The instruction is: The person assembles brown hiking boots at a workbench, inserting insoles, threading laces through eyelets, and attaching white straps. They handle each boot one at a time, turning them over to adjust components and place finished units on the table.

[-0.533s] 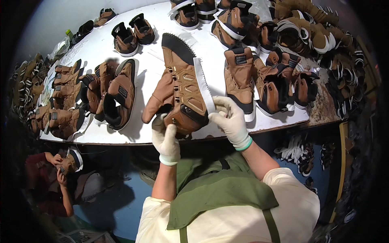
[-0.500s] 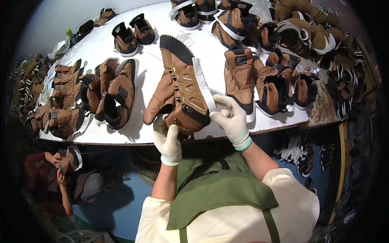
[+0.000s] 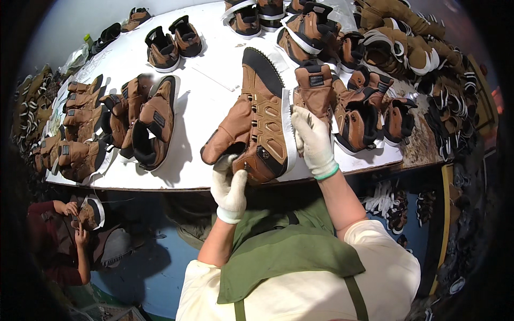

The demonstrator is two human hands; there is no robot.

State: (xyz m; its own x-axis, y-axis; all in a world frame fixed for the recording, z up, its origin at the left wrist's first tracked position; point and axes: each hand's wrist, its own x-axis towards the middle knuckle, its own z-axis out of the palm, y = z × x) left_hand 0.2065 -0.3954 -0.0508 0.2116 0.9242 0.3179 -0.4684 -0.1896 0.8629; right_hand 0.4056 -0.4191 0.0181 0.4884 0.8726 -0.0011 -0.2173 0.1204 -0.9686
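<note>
A brown and black shoe upper (image 3: 262, 123) hangs over the white table's near part, on its side with the toe pointing away from me. My left hand (image 3: 230, 188), in a white knit glove, is closed around its heel end, with some fingers hidden inside the opening. A white toothed strip (image 3: 289, 140) runs along the upper's right lower edge, from the heel up toward the toe. My gloved right hand (image 3: 313, 140) has its fingers pressed together on this strip at about its middle.
Finished-looking brown shoes (image 3: 160, 120) stand left on the table (image 3: 209, 112), with more shoes (image 3: 356, 120) close on the right. Heaps of shoes and pieces (image 3: 407, 40) crowd the far right. Below left, a co-worker's hands (image 3: 75, 214) hold a shoe piece.
The shoe upper has shifted right and its toe has swung rightward. My right hand has moved up along the strip, which now lies closer against the upper's edge.
</note>
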